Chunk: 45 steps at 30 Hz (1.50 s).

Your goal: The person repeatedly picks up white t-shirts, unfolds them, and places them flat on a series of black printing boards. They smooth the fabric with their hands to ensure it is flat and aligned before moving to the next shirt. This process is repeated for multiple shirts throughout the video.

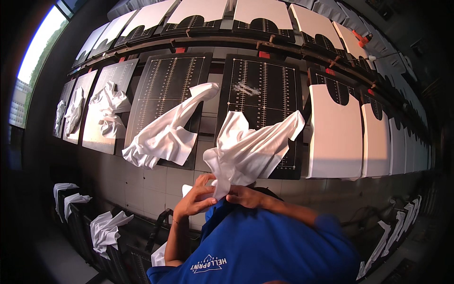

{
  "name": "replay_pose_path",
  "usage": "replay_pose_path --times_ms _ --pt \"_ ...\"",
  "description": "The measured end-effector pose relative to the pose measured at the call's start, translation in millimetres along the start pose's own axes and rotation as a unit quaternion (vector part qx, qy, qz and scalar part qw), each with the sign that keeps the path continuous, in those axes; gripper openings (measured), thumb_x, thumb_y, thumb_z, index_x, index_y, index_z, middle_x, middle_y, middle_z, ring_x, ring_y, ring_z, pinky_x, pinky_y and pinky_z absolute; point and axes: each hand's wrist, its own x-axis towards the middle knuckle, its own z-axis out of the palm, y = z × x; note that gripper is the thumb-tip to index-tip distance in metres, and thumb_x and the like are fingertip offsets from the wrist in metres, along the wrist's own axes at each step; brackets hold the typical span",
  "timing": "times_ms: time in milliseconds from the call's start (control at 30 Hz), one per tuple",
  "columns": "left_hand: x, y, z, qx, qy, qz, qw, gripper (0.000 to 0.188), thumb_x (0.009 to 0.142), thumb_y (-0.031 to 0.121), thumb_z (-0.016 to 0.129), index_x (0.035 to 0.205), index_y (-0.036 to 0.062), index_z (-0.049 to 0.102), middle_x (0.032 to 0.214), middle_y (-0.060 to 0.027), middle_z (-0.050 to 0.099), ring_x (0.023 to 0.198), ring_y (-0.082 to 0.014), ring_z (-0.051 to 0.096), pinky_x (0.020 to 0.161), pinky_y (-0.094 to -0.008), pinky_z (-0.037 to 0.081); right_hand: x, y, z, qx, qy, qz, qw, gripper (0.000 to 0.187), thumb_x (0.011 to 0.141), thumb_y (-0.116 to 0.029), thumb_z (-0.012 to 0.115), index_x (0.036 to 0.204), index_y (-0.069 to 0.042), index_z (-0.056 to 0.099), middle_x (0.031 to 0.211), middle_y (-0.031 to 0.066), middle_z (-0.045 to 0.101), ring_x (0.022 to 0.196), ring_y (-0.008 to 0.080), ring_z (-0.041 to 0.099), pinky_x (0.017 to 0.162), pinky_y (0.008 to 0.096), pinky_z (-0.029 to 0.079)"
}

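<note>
A crumpled white fabric piece point(250, 146) lies partly over the near half of a black ruled board point(283, 80), its near end gathered up at my waist. My left hand point(196, 195) is closed on that end, fingers curled round the cloth. From the other side, my right hand point(243, 196) pinches the same end; its fingertips are partly hidden by the fabric. Left of this board is a second ruled board point(156, 80), with another bunched white fabric piece point(163, 137) draped across it.
Further left, more boards carry bunched white cloths point(109, 106). To the right, white fabric point(336, 132) lies smooth over boards, with a rounded cut-out. A rail point(265, 45) divides off a far row. An orange tool point(363, 39) rests there. Behind me hang white cloths point(108, 229).
</note>
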Motion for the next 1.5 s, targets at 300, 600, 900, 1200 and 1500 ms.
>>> replay_pose_path --times_ms 300,600,900,1200,1500 --pt "68 -98 79 0.173 0.150 -0.170 0.958 0.025 0.084 0.016 0.069 0.105 0.0031 0.064 0.086 -0.0244 0.068 0.087 -0.0472 0.063 0.073 -0.0503 0.051 20 -105 -102 0.405 0.136 -0.173 0.887 0.032 0.101 -0.031 0.055 0.122 -0.008 0.058 0.116 0.0045 0.064 0.110 0.0173 0.061 0.097 0.0364 0.049" --pt "258 90 -153 0.369 0.516 0.224 0.740 0.018 0.084 0.002 0.062 0.102 0.0029 0.063 0.096 -0.0153 0.065 0.089 -0.0378 0.064 0.078 -0.0434 0.050 -18 -315 -409 0.149 0.512 -0.270 0.802 0.031 0.102 -0.025 0.040 0.117 -0.008 0.061 0.118 0.0056 0.065 0.108 0.0221 0.062 0.097 0.0414 0.049" --pt "150 108 -76 0.323 0.449 0.181 0.813 0.032 0.073 -0.014 0.062 0.102 -0.0006 0.062 0.105 -0.0147 0.063 0.099 -0.0328 0.064 0.087 -0.0374 0.050 -127 -202 -307 0.102 0.311 -0.410 0.851 0.047 0.106 -0.039 0.040 0.131 -0.001 0.053 0.125 0.0124 0.062 0.117 0.0233 0.059 0.104 0.0390 0.046" --pt "100 -54 -12 0.332 0.346 0.028 0.877 0.034 0.070 -0.012 0.062 0.100 0.0036 0.067 0.110 -0.0139 0.058 0.108 -0.0338 0.055 0.095 -0.0410 0.045 -114 -8 -259 0.375 0.507 -0.163 0.759 0.061 0.090 -0.048 0.067 0.131 -0.005 0.055 0.129 0.0095 0.059 0.123 0.0217 0.053 0.105 0.0366 0.043" --pt "-25 -141 53 0.315 0.302 -0.131 0.890 0.027 0.074 -0.006 0.063 0.098 0.0063 0.070 0.107 -0.0141 0.059 0.106 -0.0350 0.057 0.093 -0.0420 0.047 -247 182 -141 0.326 0.493 0.087 0.802 0.047 0.089 -0.026 0.067 0.127 0.000 0.055 0.124 0.0102 0.060 0.114 0.0223 0.058 0.099 0.0374 0.045"
